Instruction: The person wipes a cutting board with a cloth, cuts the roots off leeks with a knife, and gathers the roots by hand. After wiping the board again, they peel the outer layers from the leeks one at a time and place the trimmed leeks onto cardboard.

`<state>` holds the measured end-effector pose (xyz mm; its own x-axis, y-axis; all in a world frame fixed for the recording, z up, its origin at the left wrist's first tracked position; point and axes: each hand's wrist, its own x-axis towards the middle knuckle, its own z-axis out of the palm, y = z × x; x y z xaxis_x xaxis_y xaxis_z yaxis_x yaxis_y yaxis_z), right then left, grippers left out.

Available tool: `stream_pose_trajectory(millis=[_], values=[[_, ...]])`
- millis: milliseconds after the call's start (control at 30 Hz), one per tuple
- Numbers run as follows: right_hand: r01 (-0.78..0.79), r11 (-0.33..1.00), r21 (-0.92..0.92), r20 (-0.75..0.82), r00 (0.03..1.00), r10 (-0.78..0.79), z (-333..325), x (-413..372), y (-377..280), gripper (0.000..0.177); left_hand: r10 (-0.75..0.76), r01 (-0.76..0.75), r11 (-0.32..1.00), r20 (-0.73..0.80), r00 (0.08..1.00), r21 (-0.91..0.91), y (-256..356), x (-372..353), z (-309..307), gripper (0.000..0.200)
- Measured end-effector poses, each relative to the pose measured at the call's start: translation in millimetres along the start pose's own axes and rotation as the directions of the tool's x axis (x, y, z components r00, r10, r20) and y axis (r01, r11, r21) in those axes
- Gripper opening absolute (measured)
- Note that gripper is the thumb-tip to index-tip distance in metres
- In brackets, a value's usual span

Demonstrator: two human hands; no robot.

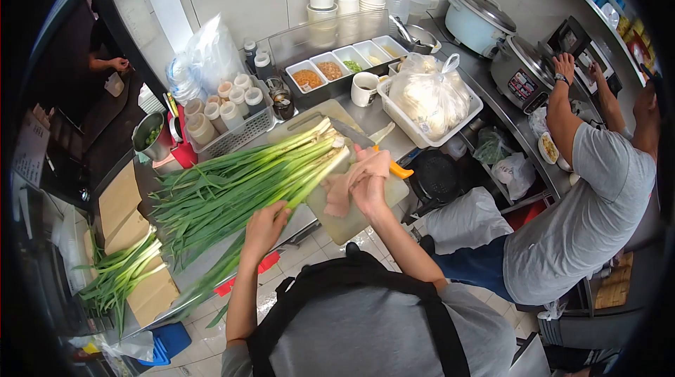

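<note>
A large pile of green onions (232, 176) lies across the counter, white root ends resting on a pale cutting board (339, 226). My left hand (265, 229) is closed round one long green onion (304, 190) at the near side of the pile, its leaves hanging past the counter edge. In my right hand (369, 193) is a pink cloth (344, 183), bunched near that onion's white end. Just beyond the cloth lies a knife (351, 133) with an orange handle (401, 170); its blade reaches toward the root ends.
Squeeze bottles fill a basket (235, 124) behind the pile. A topping rack (330, 80), mug (364, 88) and white basket with a bagged load (415, 124) stand at the back. More green onions (130, 268) lie on cardboard at left. A co-worker (583, 201) stands at right by cookers.
</note>
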<state>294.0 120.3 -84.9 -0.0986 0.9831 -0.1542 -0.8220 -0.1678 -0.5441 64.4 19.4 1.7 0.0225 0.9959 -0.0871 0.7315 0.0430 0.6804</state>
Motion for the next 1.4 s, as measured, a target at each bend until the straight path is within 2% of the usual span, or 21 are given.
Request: stream_pose_trajectory(millis=[33, 67, 133, 233, 333, 433, 600, 667, 767, 800, 833, 867, 900, 933, 967, 1000, 1033, 1100, 1167, 1233, 1400], values=[[-0.102, 0.994, -0.040, 0.011, 0.995, 0.103, -3, -7, -1, 0.052, -0.056, 0.057, 0.998, 0.021, 0.998, -0.025, 3, 4, -5, 0.022], [-0.125, 0.992, -0.015, -0.050, 0.991, 0.125, -2, -9, 3, 0.051, -0.023, 0.023, 0.999, -0.014, 1.000, -0.036, 1, 11, 1, 0.025], [-0.166, 0.985, 0.034, -0.171, 0.971, 0.170, -2, -13, 12, 0.048, -0.033, 0.038, 0.996, 0.067, 0.997, -0.084, -1, 33, 14, 0.026], [-0.182, 0.983, -0.006, 0.111, 0.977, 0.182, -32, -16, 35, 0.040, 0.001, 0.011, 0.997, 0.145, 0.989, -0.082, 4, 53, 39, 0.026], [-0.219, 0.960, -0.176, 0.006, 0.975, 0.224, -29, -31, 78, 0.031, 0.100, -0.104, 0.992, 0.063, 0.993, 0.072, 17, 57, 73, 0.024], [0.156, 0.947, -0.281, -0.030, 0.985, -0.171, 28, -45, 64, 0.023, 0.171, -0.170, 0.973, 0.008, 0.985, 0.158, 36, 44, 80, 0.022], [0.203, 0.948, -0.245, -0.098, 0.968, -0.233, 21, -22, 38, 0.022, 0.215, -0.213, 0.970, -0.009, 0.977, 0.122, 30, 15, 63, 0.019], [0.119, 0.978, -0.173, -0.174, 0.973, -0.150, 25, -13, 10, 0.022, 0.174, -0.179, 0.981, 0.064, 0.983, 0.082, 29, -3, 45, 0.020], [0.194, 0.954, -0.229, -0.136, 0.964, -0.229, 13, 1, 23, 0.026, 0.109, -0.123, 0.985, 0.114, 0.987, 0.120, 32, -23, 20, 0.020], [0.272, 0.950, -0.150, -0.272, 0.913, -0.304, 30, 3, 25, 0.028, 0.083, -0.100, 0.984, 0.113, 0.990, 0.150, 32, -29, 11, 0.020], [0.572, 0.626, -0.530, 0.243, 0.810, -0.534, 12, 4, 13, 0.025, 0.113, -0.127, 0.973, 0.085, 0.990, 0.191, 25, -39, 0, 0.020], [0.574, 0.654, -0.493, 0.341, 0.819, -0.461, -2, 8, -1, 0.025, 0.123, -0.131, 0.961, 0.046, 0.991, 0.242, 14, -54, -15, 0.020], [0.565, 0.685, -0.461, 0.433, 0.816, -0.382, -16, 10, -15, 0.025, 0.118, -0.112, 0.947, -0.002, 0.993, 0.302, 3, -75, -34, 0.020], [0.091, 0.984, -0.155, 0.142, 0.987, -0.069, -17, 15, -18, 0.028, 0.069, -0.064, 0.941, -0.004, 0.998, 0.332, 1, -97, -61, 0.015], [0.196, 0.955, -0.225, 0.228, 0.963, -0.143, -20, 12, -20, 0.031, 0.010, 0.006, 0.899, -0.035, 0.999, 0.438, -6, -117, -86, 0.014], [0.074, 0.991, -0.111, 0.164, 0.985, -0.055, -34, 13, -21, 0.031, -0.046, 0.069, 0.844, -0.057, 0.997, 0.533, -16, -139, -111, 0.013], [-0.032, 0.991, -0.129, 0.165, 0.985, 0.053, -15, 3, -25, 0.032, -0.092, 0.115, 0.776, -0.069, 0.993, 0.620, -28, -159, -134, 0.013], [-0.138, 0.984, -0.115, 0.197, 0.967, 0.159, -29, 5, -24, 0.038, -0.271, 0.361, 0.431, -0.263, 0.926, 0.827, -61, -191, -171, 0.017], [-0.187, 0.980, -0.068, 0.152, 0.969, 0.196, -22, -3, -24, 0.046, -0.316, 0.542, 0.252, -0.461, 0.829, 0.801, -118, -211, -208, 0.019], [-0.206, 0.978, -0.039, 0.177, 0.962, 0.210, -34, 0, -22, 0.047, -0.307, 0.634, 0.256, -0.560, 0.769, 0.730, -190, -222, -244, 0.019], [-0.179, 0.982, -0.052, 0.100, 0.978, 0.183, -12, -13, -20, 0.049, -0.263, 0.645, 0.285, -0.589, 0.764, 0.709, -353, -210, -268, 0.019]])
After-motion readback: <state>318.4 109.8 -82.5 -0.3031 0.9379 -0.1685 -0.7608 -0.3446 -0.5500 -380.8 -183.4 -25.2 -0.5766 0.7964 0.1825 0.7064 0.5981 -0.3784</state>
